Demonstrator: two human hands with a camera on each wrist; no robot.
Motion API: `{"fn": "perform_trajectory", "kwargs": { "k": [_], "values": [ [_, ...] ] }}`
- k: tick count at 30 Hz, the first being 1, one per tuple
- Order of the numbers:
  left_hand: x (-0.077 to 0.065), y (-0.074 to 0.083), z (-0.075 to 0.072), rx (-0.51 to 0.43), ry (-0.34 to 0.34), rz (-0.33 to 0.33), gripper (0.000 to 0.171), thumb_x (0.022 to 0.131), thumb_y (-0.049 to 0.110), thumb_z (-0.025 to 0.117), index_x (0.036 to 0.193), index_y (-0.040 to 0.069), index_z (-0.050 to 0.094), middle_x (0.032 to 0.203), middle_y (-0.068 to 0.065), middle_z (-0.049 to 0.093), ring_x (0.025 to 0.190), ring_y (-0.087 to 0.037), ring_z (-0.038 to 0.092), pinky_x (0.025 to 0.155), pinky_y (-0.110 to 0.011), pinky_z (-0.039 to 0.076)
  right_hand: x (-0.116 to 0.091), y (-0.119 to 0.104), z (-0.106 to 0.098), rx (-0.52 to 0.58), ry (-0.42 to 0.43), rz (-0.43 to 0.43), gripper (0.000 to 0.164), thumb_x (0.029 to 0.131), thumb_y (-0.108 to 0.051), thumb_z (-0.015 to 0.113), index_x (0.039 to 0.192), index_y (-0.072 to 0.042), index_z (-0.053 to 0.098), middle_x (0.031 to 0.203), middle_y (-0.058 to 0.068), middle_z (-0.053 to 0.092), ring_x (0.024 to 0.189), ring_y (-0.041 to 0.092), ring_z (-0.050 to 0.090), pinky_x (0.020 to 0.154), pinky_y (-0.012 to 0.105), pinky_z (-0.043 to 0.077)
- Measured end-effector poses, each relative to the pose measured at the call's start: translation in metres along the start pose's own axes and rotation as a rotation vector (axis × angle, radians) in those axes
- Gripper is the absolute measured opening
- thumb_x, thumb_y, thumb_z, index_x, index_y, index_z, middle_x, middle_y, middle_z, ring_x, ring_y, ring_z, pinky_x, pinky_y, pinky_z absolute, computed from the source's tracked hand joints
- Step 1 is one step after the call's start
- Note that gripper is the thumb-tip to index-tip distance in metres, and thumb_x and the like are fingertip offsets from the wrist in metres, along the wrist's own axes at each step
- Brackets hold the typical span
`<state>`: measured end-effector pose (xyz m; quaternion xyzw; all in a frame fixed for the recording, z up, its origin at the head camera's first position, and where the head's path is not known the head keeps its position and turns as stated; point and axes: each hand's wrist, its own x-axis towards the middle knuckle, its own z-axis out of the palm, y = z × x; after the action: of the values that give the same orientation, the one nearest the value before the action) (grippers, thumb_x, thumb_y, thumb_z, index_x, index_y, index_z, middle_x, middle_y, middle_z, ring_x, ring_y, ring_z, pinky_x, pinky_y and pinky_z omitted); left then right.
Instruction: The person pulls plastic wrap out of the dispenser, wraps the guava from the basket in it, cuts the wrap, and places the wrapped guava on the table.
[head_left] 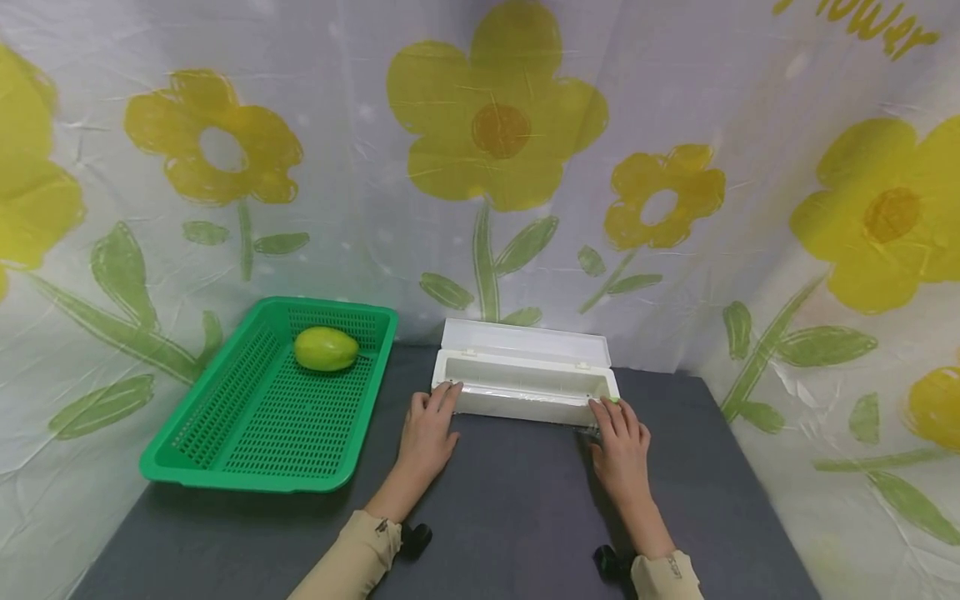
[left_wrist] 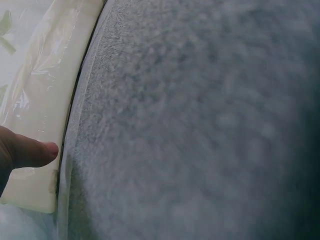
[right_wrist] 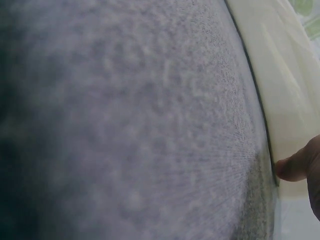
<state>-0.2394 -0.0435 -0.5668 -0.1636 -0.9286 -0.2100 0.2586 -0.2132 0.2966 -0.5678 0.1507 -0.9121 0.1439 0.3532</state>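
A long white cling film dispenser [head_left: 525, 410] lies at the back of the table, its hinged lid [head_left: 525, 340] raised. Glossy clear film [left_wrist: 37, 82] covers its front in the left wrist view. My left hand [head_left: 429, 429] reaches to the front left corner, fingertips on the rim. The left thumb [left_wrist: 37, 151] points along the white front face. At the front right corner, my right hand [head_left: 622, 450] rests its fingertips near a small bright green piece [head_left: 611, 400]. The right thumb [right_wrist: 292, 167] is at the bottom front edge. Both thumbs stand apart from their fingers.
A green plastic basket [head_left: 358, 425] stands on the left of the table, holding a yellow-green papaya-like fruit [head_left: 326, 348]. Dark grey cloth [head_left: 525, 508] covers the table. Behind and at the sides hangs a flower-printed curtain [head_left: 352, 233].
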Motion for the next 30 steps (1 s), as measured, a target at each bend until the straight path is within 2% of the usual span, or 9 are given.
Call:
{"fn": "perform_trajectory", "kwargs": {
  "k": [11,19,30],
  "values": [
    [0.011,0.001,0.007,0.047,-0.003,-0.010,0.084,0.065,-0.004,0.098,0.138,0.009,0.059,0.140,-0.009,0.056,0.101,-0.031,0.049,0.080,-0.045,0.049,0.005,0.002,0.006,-0.010,-0.042,0.035,0.094,0.062,0.017,0.092,0.146,-0.008,0.059,0.146,0.022,0.057,0.142,0.051,0.038,0.096,0.072,0.034],
    [0.019,0.012,0.014,0.123,0.044,-0.044,0.058,0.081,-0.010,0.083,0.132,0.006,0.060,0.133,-0.012,0.056,0.094,-0.033,0.051,0.073,-0.044,0.049,0.011,0.004,0.012,-0.002,-0.036,0.071,0.088,0.061,0.017,0.083,0.142,-0.008,0.061,0.137,0.022,0.056,0.138,0.051,0.038,0.095,0.073,0.033],
    [0.022,0.016,0.020,0.214,0.036,-0.090,0.058,0.080,-0.007,0.085,0.131,0.007,0.059,0.128,-0.011,0.054,0.090,-0.033,0.048,0.070,-0.041,0.046,0.013,0.002,0.018,-0.001,-0.025,0.095,0.085,0.060,0.017,0.079,0.139,-0.008,0.061,0.133,0.022,0.054,0.134,0.051,0.038,0.094,0.071,0.032]
  ]
}}
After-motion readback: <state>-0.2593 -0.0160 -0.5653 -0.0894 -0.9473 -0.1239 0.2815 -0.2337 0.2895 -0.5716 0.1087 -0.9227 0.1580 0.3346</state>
